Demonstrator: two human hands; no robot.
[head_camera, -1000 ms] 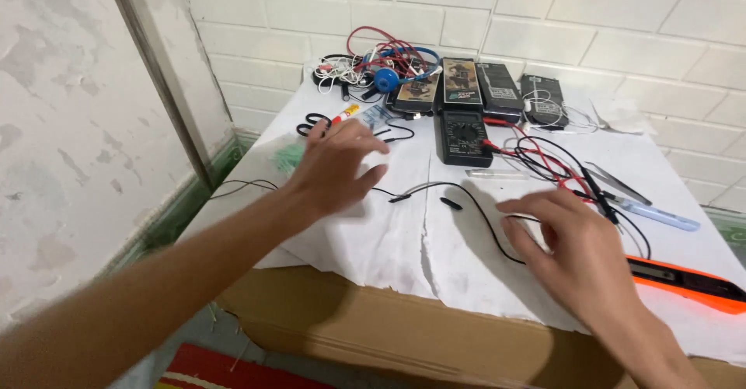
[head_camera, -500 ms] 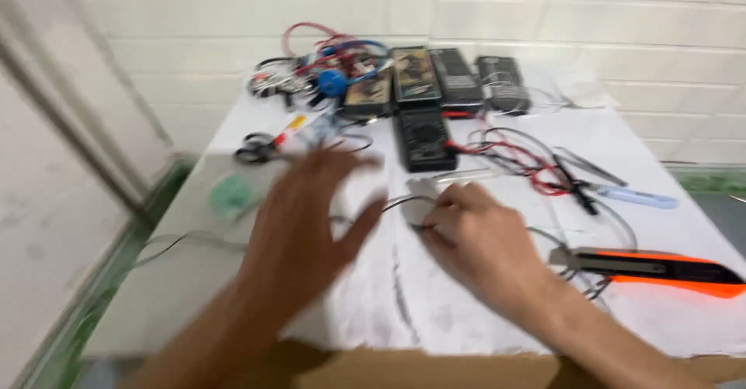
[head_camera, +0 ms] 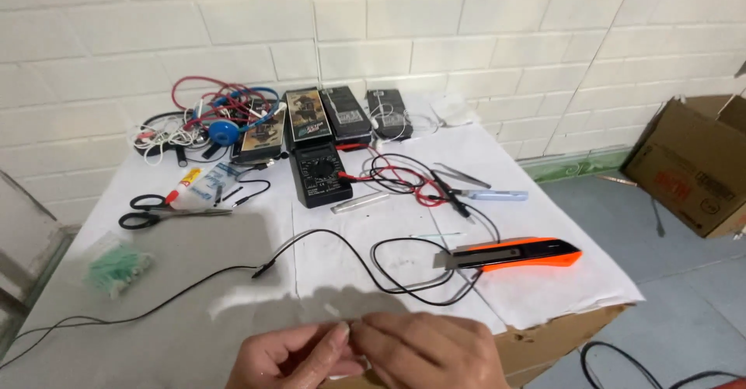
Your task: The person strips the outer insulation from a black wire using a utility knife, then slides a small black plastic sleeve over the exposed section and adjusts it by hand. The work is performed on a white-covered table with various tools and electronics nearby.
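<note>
Both hands sit at the bottom edge, over the near side of the white-covered table (head_camera: 544,296). My left hand (head_camera: 291,355) and my right hand (head_camera: 431,354) meet with their fingertips pinched together at one spot. Whatever is between them is too small to make out. Just beyond the hands a thin black wire (head_camera: 350,243) loops across the cloth, its loose end lying near the middle. An orange and black utility knife (head_camera: 517,253) lies to the right of the loop, blade out.
A black multimeter (head_camera: 318,173) with red and black leads lies mid-table, dark flat packs (head_camera: 342,113) and a cable tangle (head_camera: 210,117) behind it. Black scissors (head_camera: 167,212), a glue tube (head_camera: 183,183) and green swabs (head_camera: 116,268) lie left. A cardboard box (head_camera: 691,167) stands on the floor right.
Both hands have pulled back from the middle of the table to its near edge and come together. The view has swung right and now takes in the floor and the box.
</note>
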